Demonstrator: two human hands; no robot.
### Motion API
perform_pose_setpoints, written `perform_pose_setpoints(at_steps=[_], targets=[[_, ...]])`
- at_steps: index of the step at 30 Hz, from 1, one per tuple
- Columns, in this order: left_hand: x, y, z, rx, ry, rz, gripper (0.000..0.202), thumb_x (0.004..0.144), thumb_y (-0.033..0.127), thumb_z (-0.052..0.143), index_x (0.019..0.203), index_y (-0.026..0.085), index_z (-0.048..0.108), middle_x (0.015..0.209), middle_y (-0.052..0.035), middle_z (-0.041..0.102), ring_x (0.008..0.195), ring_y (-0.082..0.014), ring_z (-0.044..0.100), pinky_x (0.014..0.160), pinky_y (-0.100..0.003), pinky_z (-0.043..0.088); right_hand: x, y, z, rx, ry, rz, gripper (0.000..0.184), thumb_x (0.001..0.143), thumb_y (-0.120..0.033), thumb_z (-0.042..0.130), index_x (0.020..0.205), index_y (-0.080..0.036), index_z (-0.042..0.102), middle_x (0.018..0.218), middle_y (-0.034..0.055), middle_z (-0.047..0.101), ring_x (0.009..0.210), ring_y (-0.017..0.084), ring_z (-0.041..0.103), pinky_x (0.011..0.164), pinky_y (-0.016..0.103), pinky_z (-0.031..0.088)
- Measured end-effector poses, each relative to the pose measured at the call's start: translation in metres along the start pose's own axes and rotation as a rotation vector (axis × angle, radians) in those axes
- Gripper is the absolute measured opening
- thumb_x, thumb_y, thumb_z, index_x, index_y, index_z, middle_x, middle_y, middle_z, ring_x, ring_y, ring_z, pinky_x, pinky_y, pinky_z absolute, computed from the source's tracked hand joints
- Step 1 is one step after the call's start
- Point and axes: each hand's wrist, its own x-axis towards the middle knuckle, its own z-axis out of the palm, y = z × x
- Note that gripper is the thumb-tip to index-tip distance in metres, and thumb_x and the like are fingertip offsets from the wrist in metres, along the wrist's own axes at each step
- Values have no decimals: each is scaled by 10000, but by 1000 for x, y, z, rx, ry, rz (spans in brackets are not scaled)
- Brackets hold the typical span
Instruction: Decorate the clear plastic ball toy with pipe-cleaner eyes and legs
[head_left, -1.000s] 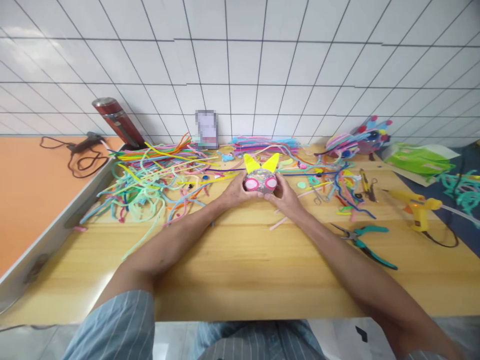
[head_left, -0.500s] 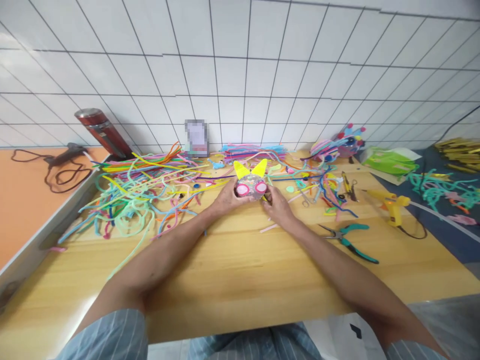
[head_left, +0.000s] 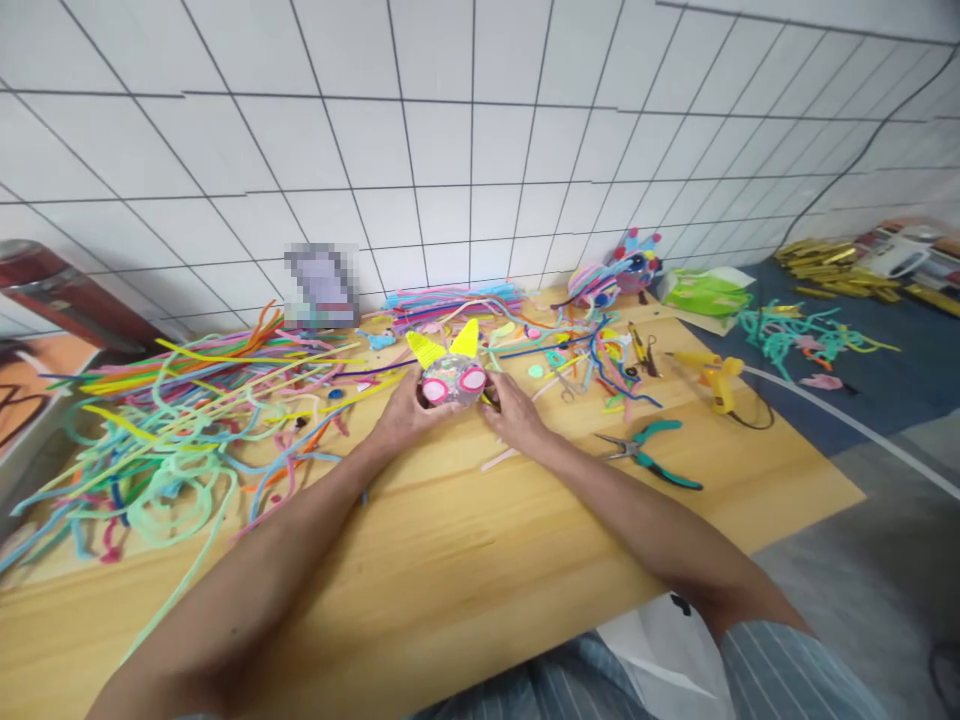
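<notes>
A small round craft head [head_left: 452,379] with two pink-ringed eyes and two yellow pointed ears rests on the wooden table [head_left: 465,560], a little past its middle. My left hand [head_left: 401,413] cups its left side with the fingers curled around it. My right hand [head_left: 513,413] holds its right side the same way. A pale pink pipe cleaner [head_left: 501,457] lies on the wood just under my right wrist.
A big tangle of coloured pipe cleaners [head_left: 195,420] covers the table's left. More pipe cleaners and scraps [head_left: 592,350] lie to the right, with teal pliers [head_left: 651,453] and a yellow glue gun [head_left: 716,379]. A red flask [head_left: 67,295] leans at far left. The tiled wall stands behind.
The view has swung to the right and tilted, so the table now shows at an angle. Both hands stay on the craft head, which has hardly moved on the table.
</notes>
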Motion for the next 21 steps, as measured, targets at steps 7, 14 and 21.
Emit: perform_pose_setpoints(at_steps=[7,14,21], targets=[[-1,7,1,-95,-32,-19,898,593,511,1011,1313,194,577,1300,-130,723,1146,-291,736,976,-382,615,-1,-3,0,13,6,2,613,876,-118,663,1476,-208,574,1281,132,700,1141,263,681,1034,418,572],[-2,3,1,21,-24,-2,736,709,561,927,1252,190,597,1245,-116,730,1074,-278,742,933,-392,622,-2,-8,-6,18,-5,3,664,906,-195,736,1538,-212,529,1347,142,705,1139,258,697,1028,423,583],[0,2,-1,84,-35,2,708,757,619,892,1238,181,612,1206,-111,742,1058,-287,740,935,-420,620,-1,-9,-7,24,-20,-17,626,916,-237,759,1511,-191,570,1344,156,728,1220,289,694,1071,464,583]])
